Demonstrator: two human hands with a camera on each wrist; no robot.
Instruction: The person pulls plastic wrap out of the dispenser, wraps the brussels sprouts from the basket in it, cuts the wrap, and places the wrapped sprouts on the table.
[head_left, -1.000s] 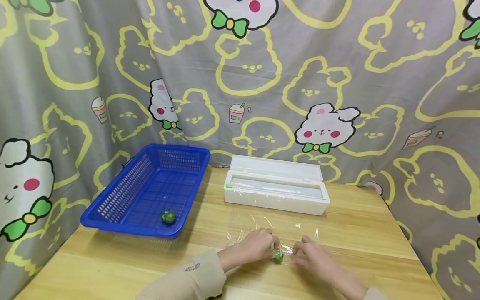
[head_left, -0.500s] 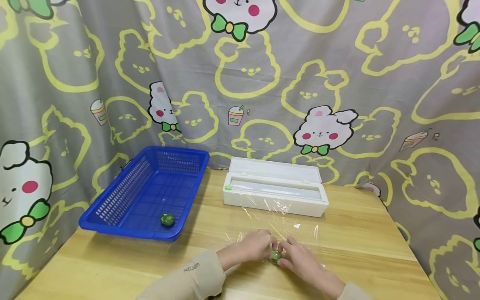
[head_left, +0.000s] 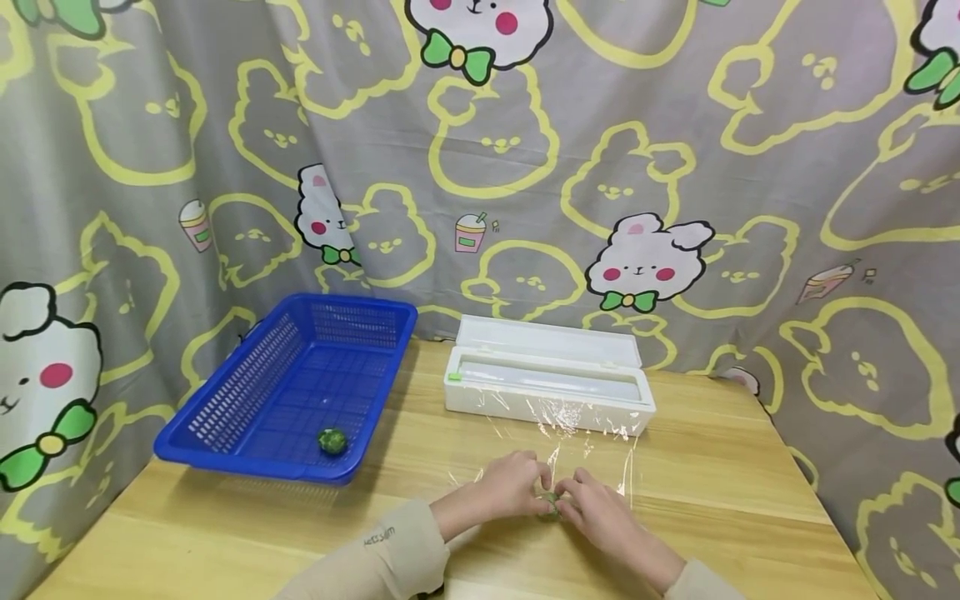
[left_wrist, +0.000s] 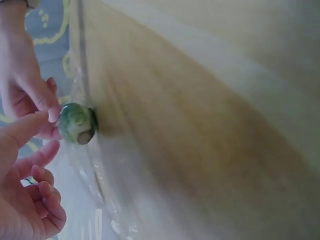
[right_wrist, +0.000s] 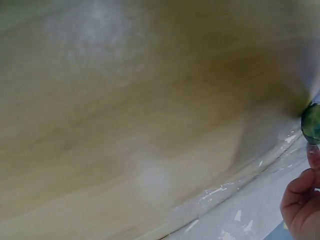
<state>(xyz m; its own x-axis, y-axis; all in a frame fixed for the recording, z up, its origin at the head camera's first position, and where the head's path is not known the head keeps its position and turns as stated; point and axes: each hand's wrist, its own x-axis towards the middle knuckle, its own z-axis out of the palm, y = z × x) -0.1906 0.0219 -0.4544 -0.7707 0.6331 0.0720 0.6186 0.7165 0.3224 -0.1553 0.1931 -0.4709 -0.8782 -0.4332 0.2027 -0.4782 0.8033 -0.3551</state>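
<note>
A small Brussels sprout (left_wrist: 77, 122) with a pale cut stem lies at the near edge of a sheet of clear cling film (head_left: 570, 458) on the table. My left hand (head_left: 512, 486) holds it from the left, thumb and forefinger curled towards it. From the other side my right hand (head_left: 600, 510) pinches at the sprout and film, fingertips close to the left ones. Fingers mostly cover the sprout in the head view. In the right wrist view the sprout (right_wrist: 312, 124) shows at the right edge, a fingertip touching it from below.
Behind the film stands an open white box (head_left: 551, 400) with a roll of cling film (head_left: 555, 379) inside. At the left, a blue plastic basket (head_left: 251, 467) holds another Brussels sprout (head_left: 332, 442). A patterned curtain (head_left: 517, 208) hangs behind the wooden table (head_left: 720, 450).
My right hand has moved left to meet the left hand at the sprout. Both hands then shift slightly, covering more of it. The film's creases and glints have changed near the box.
</note>
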